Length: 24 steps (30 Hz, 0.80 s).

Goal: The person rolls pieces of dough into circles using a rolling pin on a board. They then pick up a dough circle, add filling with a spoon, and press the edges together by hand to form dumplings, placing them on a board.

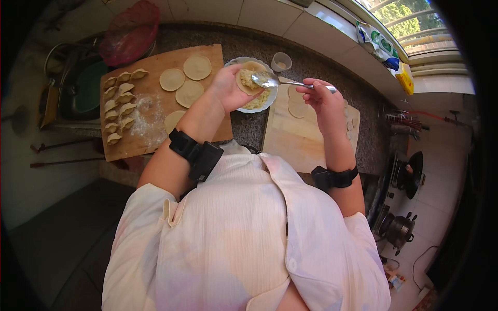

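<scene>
On the palm of my left hand (227, 90) lies a round dough wrapper (255, 68) bearing a mound of pale, chopped filling (246, 79). My right hand (322, 95) grips the handle of a metal spoon (268, 80), whose bowl rests at the filling. Beneath the wrapper stands a white scalloped dish (271, 102) with more filling (257, 102), partly covered by my left hand. To the left, a wooden board (155, 64) carries several flat dough wrappers (189, 93), rows of folded dumplings (126, 97) and a patch of flour (149, 116).
A second wooden board (292, 134) at right holds wrappers (298, 107) and small dough pieces (350, 124). Behind the dish stands a small cup (281, 62). A red plastic colander (130, 35) sits beside the sink (90, 91). A wok (414, 175) and a pot (400, 231) are at far right.
</scene>
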Available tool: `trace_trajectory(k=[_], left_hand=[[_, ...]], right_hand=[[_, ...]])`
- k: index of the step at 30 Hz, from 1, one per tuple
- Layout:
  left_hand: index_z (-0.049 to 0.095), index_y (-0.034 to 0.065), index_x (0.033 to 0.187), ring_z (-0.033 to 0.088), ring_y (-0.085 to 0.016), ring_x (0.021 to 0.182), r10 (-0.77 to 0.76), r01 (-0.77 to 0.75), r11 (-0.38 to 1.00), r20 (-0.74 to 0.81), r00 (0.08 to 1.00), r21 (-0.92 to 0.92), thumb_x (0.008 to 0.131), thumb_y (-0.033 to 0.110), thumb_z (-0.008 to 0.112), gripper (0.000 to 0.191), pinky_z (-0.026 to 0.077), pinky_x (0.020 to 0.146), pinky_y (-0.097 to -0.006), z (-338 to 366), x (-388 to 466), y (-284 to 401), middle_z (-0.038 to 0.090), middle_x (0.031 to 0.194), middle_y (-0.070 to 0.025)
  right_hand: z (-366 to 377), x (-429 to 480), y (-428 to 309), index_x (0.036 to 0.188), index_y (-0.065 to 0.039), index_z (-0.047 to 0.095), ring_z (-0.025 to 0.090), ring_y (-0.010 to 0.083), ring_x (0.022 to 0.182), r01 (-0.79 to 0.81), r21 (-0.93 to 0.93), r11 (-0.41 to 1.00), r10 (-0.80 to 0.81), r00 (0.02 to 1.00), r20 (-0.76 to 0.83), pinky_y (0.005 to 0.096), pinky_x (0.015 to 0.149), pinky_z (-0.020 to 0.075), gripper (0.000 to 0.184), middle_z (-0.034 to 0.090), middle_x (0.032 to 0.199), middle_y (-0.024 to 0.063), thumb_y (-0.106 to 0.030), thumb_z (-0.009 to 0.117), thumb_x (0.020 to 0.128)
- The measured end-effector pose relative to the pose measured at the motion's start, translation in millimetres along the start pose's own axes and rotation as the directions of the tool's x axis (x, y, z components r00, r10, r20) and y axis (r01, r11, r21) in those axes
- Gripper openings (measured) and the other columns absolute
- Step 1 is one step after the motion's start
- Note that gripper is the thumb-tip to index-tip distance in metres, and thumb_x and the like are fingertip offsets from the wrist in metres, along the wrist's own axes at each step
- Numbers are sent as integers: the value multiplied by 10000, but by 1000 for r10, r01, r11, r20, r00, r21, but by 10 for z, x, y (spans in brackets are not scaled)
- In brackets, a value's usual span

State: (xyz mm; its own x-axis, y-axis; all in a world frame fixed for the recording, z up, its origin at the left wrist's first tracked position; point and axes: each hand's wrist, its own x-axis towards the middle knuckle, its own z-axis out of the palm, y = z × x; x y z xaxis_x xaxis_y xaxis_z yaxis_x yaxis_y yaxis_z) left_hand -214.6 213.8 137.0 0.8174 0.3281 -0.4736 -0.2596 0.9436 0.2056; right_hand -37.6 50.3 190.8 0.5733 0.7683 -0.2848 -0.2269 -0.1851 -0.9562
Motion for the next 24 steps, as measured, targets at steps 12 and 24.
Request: trace_trajectory(k=[12, 24], left_hand=[[493, 10, 1351, 515, -349, 1291, -100, 100, 995, 0, 995, 20, 1062, 284, 307, 439, 418, 1094, -521, -27, -14, 117, 518, 1404, -198], [559, 78, 1301, 514, -292, 1295, -9, 14, 996, -47, 999, 90, 1057, 263, 352, 371, 444, 1054, -487, -27, -58, 105, 540, 1400, -138]], right_hand=[[-34, 17, -358, 1095, 21, 665, 693, 201, 1010, 355, -230, 906, -243, 882, 403, 284, 825, 521, 180, 718, 1055, 113, -117, 599, 1001], [210, 59, -73, 1076, 33, 646, 693, 165, 900, 297, -143, 944, -273, 947, 170, 266, 783, 515, 226, 726, 1014, 134, -171, 571, 1013]])
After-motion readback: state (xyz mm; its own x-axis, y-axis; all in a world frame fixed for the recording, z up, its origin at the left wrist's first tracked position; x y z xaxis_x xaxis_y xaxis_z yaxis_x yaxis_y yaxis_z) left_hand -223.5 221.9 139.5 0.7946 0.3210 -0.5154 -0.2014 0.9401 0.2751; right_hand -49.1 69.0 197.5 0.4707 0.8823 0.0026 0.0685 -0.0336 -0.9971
